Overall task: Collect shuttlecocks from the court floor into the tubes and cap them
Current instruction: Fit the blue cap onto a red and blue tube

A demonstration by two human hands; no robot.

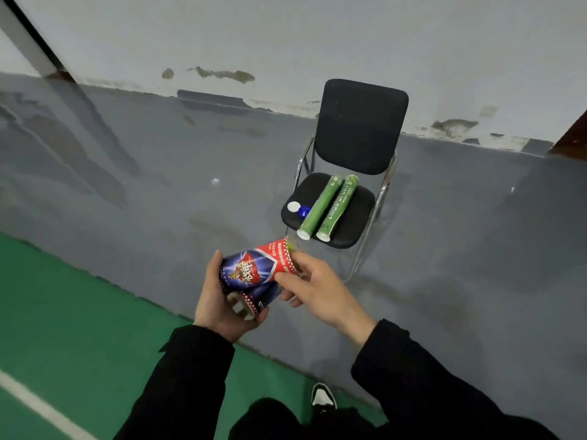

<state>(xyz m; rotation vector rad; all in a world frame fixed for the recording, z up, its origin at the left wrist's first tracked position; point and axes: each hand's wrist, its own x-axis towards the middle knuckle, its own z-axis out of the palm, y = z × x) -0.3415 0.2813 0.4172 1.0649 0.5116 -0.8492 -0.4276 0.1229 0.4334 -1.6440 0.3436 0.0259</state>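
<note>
I hold two red-and-blue shuttlecock tubes in front of me. My left hand (219,300) curls round the near ends of both, the upper tube (254,266) and the lower tube (259,298) beneath it. My right hand (313,289) grips the upper tube near its red far end. Two green tubes (327,208) lie side by side on the seat of a black chair (362,125), white-capped ends toward me. A white cap (293,206) and a blue cap (304,211) lie on the seat's left edge. A small white object (215,181), too small to identify, lies on the grey floor.
The chair stands against a stained grey wall (286,42). Grey floor (158,185) stretches between the wall and the green court mat (79,328), which has a white line (38,404). My shoe (322,396) shows at the bottom. A brown object (571,138) is at the right edge.
</note>
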